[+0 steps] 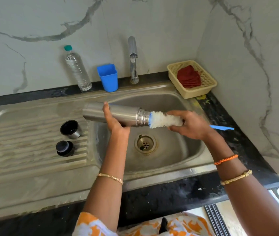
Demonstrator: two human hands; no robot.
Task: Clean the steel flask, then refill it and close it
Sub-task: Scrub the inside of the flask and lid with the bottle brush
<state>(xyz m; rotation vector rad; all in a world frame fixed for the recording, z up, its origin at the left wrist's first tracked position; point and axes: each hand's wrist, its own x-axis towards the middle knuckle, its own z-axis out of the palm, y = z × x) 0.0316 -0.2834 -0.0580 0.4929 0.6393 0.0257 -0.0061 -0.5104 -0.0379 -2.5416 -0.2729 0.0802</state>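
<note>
The steel flask (126, 114) lies on its side above the sink basin (177, 150), mouth pointing right. My left hand (113, 120) grips its body from below. My right hand (191, 125) holds a bottle brush (162, 120) with white bristles, whose tip sits at the flask's mouth; the blue handle end (223, 128) sticks out past my wrist. On the draining board stand the flask's steel cup lid (70, 129) and, nearer to me, its black stopper (64, 148).
A tap (133, 60) rises behind the basin, off. A clear water bottle with green cap (77, 70) and a blue plastic cup (108, 77) stand at the wall. A cream basket (208, 80) with a red cloth (188, 77) sits in the right corner.
</note>
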